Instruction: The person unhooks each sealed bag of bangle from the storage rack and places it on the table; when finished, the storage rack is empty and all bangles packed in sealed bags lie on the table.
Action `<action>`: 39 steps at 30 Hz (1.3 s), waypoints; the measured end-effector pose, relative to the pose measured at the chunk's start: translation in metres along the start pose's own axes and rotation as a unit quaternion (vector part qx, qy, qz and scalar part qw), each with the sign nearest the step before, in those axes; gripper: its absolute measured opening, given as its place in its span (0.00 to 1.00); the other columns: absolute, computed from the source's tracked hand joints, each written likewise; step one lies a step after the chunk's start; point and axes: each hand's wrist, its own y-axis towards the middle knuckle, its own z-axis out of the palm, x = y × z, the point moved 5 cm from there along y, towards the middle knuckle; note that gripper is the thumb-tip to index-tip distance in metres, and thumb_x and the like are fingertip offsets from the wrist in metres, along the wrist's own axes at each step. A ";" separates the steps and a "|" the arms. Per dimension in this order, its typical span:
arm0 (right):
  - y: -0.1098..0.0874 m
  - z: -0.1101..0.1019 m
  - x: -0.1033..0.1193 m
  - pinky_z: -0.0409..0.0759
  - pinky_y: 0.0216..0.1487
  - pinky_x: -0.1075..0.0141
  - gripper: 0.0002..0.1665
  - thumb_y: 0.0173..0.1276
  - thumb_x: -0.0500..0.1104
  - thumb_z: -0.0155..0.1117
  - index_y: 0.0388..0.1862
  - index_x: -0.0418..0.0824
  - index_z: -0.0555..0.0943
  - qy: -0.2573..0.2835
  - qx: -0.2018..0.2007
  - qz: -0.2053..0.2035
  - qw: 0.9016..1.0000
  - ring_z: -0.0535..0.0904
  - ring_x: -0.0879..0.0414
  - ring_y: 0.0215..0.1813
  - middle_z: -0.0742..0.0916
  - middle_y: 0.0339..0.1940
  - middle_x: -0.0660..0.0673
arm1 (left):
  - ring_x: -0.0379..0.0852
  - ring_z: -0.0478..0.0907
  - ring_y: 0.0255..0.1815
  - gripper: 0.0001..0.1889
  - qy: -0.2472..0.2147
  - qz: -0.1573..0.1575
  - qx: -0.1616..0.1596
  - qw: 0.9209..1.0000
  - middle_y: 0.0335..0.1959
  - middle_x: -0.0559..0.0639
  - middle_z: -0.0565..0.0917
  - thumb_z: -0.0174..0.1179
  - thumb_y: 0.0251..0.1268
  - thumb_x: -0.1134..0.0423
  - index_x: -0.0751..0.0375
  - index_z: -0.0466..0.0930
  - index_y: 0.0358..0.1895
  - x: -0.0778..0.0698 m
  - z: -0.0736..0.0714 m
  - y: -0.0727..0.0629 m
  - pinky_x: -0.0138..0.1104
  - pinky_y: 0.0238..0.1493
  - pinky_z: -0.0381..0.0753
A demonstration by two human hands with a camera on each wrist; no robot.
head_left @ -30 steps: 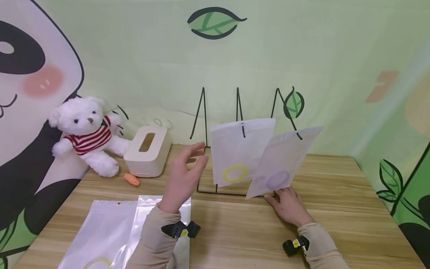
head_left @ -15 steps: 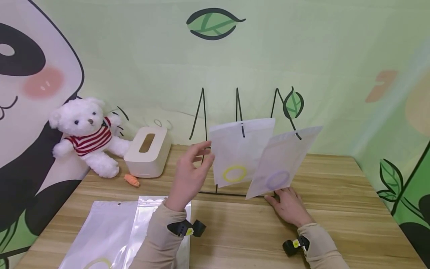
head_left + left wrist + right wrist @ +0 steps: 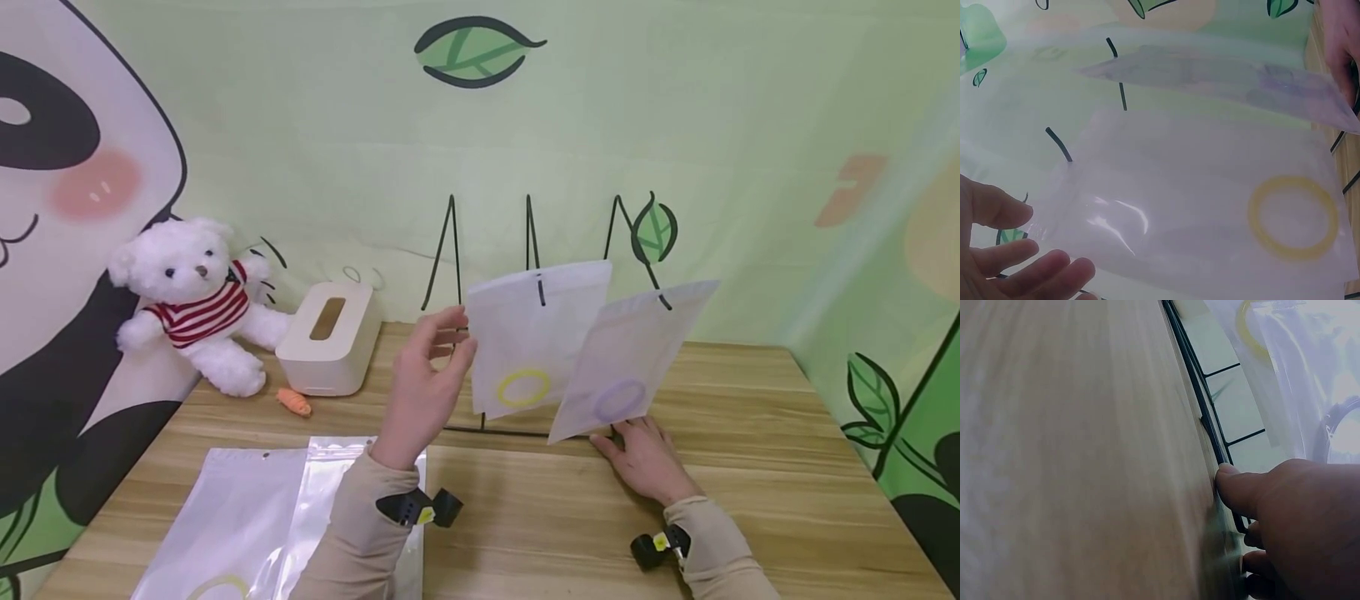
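Observation:
On a black wire rack (image 3: 517, 432) hang two translucent zip bags. The bag with a yellow ring (image 3: 536, 333) is on the middle hook, and the bag with a purple ring (image 3: 637, 354) is on the right hook, in front. My left hand (image 3: 426, 375) is raised at the left edge of the yellow-ring bag. In the left wrist view its thumb and fingers (image 3: 1054, 272) are spread apart beside the top end of that bag. My right hand (image 3: 647, 460) grips the rack's front right corner, thumb on the wire (image 3: 1211, 434), below the purple-ring bag. The left hook carries nothing.
Two more bags, a white one (image 3: 232, 500) and a shiny one (image 3: 333, 454), lie at the front left, partly under the left sleeve. Behind them are a tissue box (image 3: 322, 358), a small orange object (image 3: 293, 401) and a white teddy bear (image 3: 206, 300) against the printed backdrop.
My left hand has moved slightly right and up, from short of the yellow-ring bag to its left edge. The right hand has stayed on the rack's corner.

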 end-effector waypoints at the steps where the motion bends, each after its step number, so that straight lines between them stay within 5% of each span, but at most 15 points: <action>1: 0.000 0.000 0.000 0.61 0.57 0.28 0.31 0.75 0.53 0.55 0.66 0.33 0.72 0.001 0.000 -0.001 1.000 0.64 0.29 0.67 0.72 0.67 0.30 | 0.51 0.80 0.48 0.18 -0.001 -0.001 -0.001 1.000 0.51 0.59 0.80 0.58 0.67 0.71 0.66 0.75 0.59 -0.001 0.000 0.000 0.45 0.48 0.79; 12: -0.001 -0.002 0.003 0.62 0.57 0.28 0.31 0.75 0.53 0.54 0.66 0.32 0.73 0.000 -0.002 -0.001 1.000 0.64 0.29 0.67 0.72 0.67 0.30 | 0.52 0.79 0.49 0.18 0.013 0.007 0.003 1.000 0.51 0.61 0.76 0.59 0.66 0.70 0.68 0.77 0.58 -0.005 0.003 0.001 0.44 0.50 0.77; 24: -0.001 -0.002 0.003 0.62 0.57 0.29 0.30 0.75 0.53 0.55 0.66 0.33 0.73 0.002 0.000 0.000 1.000 0.64 0.29 0.67 0.73 0.67 0.30 | 0.47 0.78 0.42 0.10 0.033 0.060 -0.031 0.997 0.40 0.55 0.81 0.61 0.64 0.70 0.66 0.81 0.48 -0.011 0.007 0.002 0.45 0.44 0.79; 39: 0.000 0.000 0.000 0.61 0.58 0.29 0.30 0.75 0.53 0.55 0.66 0.32 0.73 0.004 0.001 0.001 1.000 0.64 0.30 0.67 0.73 0.66 0.30 | 0.44 0.79 0.32 0.05 0.036 0.067 -0.069 0.995 0.32 0.53 0.83 0.65 0.62 0.69 0.66 0.85 0.40 -0.012 0.013 0.005 0.42 0.37 0.81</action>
